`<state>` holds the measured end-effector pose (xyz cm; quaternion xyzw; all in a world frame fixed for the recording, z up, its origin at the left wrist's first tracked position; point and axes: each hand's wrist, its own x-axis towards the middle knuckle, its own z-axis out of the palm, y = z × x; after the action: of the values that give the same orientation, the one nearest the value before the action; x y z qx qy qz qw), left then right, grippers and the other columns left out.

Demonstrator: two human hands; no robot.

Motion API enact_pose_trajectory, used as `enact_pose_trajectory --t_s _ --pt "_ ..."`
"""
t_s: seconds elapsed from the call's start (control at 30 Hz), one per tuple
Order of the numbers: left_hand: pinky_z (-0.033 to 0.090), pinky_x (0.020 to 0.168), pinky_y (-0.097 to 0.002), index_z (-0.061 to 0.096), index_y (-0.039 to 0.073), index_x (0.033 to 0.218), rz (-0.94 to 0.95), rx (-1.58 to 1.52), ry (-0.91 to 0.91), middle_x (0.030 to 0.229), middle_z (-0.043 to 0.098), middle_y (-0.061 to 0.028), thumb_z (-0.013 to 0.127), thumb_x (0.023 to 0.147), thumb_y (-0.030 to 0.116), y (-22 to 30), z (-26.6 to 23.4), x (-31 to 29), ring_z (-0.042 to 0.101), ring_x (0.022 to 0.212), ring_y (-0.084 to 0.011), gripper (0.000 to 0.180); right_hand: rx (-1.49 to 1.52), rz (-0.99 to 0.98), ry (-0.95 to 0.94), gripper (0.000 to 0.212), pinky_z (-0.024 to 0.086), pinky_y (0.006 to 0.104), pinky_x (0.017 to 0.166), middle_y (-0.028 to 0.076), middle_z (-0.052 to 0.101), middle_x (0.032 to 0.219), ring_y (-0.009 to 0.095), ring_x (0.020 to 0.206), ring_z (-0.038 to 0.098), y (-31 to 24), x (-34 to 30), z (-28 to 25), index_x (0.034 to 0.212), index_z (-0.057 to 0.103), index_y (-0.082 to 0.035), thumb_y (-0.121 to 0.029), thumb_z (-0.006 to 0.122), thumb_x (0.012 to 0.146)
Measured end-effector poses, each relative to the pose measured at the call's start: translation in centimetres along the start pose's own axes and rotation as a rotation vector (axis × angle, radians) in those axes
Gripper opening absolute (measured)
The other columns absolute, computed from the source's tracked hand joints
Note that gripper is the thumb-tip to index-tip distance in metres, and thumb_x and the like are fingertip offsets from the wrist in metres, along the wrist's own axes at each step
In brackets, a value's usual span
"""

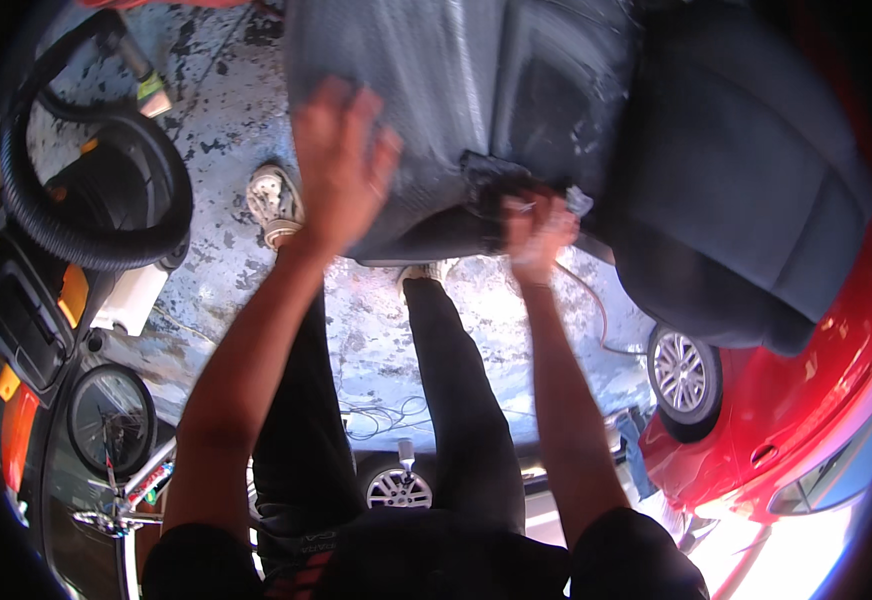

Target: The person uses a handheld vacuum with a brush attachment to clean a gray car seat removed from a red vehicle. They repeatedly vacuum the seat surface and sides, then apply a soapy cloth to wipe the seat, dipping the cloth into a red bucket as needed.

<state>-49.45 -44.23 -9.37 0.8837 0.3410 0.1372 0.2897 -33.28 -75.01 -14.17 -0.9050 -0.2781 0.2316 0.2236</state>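
A dark grey car seat with wet, whitish streaks stands before me, off any car. My left hand rests on its left side, fingers spread and blurred. Low on the seat, toward the right, my right hand is curled and smeared by motion, with pale foam on its fingers. Against it is a dark, crumpled-looking piece; whether it is a cloth or part of the seat is unclear. A small whitish clump shows beside that hand.
A second dark seat stands at the right, by a red car. At the left are a vacuum cleaner with a coiled black hose, and a brush. A bicycle wheel is lower left. Cable lies on the worn floor.
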Motion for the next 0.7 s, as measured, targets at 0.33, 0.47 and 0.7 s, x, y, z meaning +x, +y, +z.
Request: enact_pose_trajectory --t_s 0.33,0.47,0.7 --pt "0.025 0.125 -0.0631 0.039 0.031 0.167 -0.108 0.413 0.236 0.17 0.028 -0.0265 0.057 0.101 0.07 -4.2 4.0 7.7 0.025 0.158 -0.0487 0.079 -0.621 -0.438 0.029 0.045 0.03 0.0702 0.118 0.01 0.058 0.139 0.035 0.13 0.053 3.7 3.5 -3.1 0.124 0.073 -0.019 -0.053 0.071 0.094" --pt "0.027 0.126 -0.0575 0.05 0.013 0.158 -0.219 0.516 0.225 0.168 0.035 -0.027 0.066 0.098 0.043 -0.6 4.3 8.4 0.031 0.158 -0.0437 0.069 -0.498 -0.021 -0.114 0.04 0.034 0.0683 0.113 0.01 0.058 0.139 0.037 0.129 0.054 2.2 4.9 -5.0 0.122 0.074 -0.016 -0.047 0.07 0.098" --pt "0.027 0.125 -0.0617 0.041 0.02 0.166 -0.21 0.486 0.215 0.173 0.026 -0.0263 0.071 0.093 0.046 -3.3 4.4 7.4 0.027 0.158 -0.0479 0.083 -0.336 -0.398 -0.217 0.032 0.025 0.0741 0.119 0.009 0.057 0.121 0.033 0.127 0.051 -17.6 -4.3 6.6 0.09 0.075 -0.015 -0.047 0.071 0.092"
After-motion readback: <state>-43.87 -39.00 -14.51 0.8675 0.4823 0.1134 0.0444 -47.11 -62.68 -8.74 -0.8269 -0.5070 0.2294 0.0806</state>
